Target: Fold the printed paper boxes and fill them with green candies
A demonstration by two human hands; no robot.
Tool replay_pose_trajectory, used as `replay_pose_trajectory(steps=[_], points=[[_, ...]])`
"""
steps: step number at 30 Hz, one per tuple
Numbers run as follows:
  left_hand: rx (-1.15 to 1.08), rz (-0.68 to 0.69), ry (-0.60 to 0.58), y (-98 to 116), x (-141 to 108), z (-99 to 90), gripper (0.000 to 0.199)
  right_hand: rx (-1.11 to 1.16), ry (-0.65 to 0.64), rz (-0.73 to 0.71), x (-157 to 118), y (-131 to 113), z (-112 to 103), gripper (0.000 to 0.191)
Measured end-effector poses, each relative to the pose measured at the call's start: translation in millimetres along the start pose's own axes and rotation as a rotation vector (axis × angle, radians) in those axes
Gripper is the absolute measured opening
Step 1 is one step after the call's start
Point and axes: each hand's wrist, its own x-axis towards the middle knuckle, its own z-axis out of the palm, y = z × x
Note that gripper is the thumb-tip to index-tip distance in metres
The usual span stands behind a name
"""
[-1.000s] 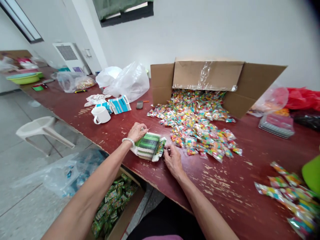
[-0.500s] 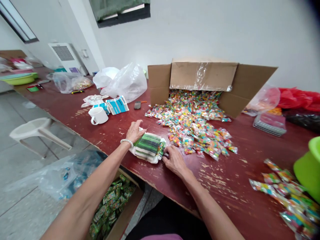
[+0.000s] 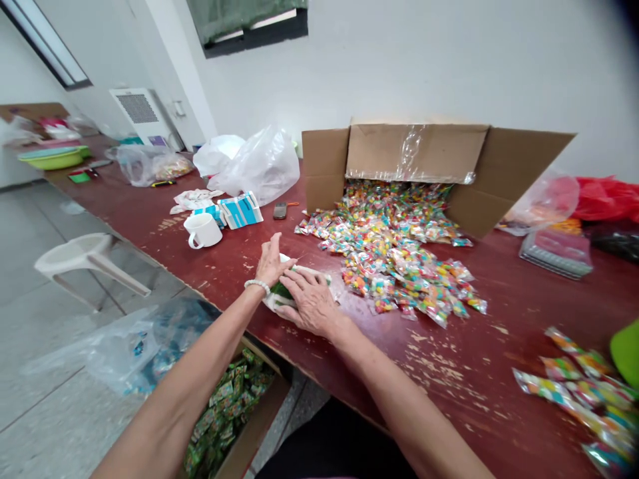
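Note:
A fanned stack of green and white flat packets (image 3: 323,273) lies on the dark red table, mostly covered by my hands. My left hand (image 3: 272,267), with a beaded bracelet at its wrist, grips the stack's left end, thumb toward the packets. Across the top of the stack lies my right hand (image 3: 310,303), its fingers stretched out and pointing left. To the right, a large spread of small clear candy packets (image 3: 394,259) spills from an open cardboard box (image 3: 417,152).
A white mug (image 3: 204,231) and a blue-and-white carton (image 3: 240,211) stand left of my hands. More candy packets (image 3: 579,379) lie at the right, near a green container (image 3: 626,352). Below the table edge is a box of green packets (image 3: 232,399). A white stool (image 3: 77,256) stands left.
My right hand has moved left from the stack's right end onto its top, covering most of it. My left hand stays at the left end. The view has shifted slightly.

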Motion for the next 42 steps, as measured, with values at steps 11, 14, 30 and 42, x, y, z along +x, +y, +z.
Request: replay_pose_trajectory(steps=[11,14,30,42], points=[[-0.037,-0.008,0.004,2.8,-1.5,-0.5,0.088,-0.076,-0.054,-0.033,-11.8,1.8,0.3,0.071],[-0.042,-0.008,0.014,2.4,-1.4,-0.1,0.088,-0.072,-0.047,-0.028,-14.6,2.3,0.4,0.069],[-0.117,-0.011,0.103,-0.8,-3.0,4.2,0.105,-0.108,-0.030,0.017,-25.4,5.6,2.1,0.067],[-0.102,-0.049,0.091,1.3,-6.2,2.8,0.102,-0.064,-0.012,0.043,-35.7,10.7,7.4,0.059]])
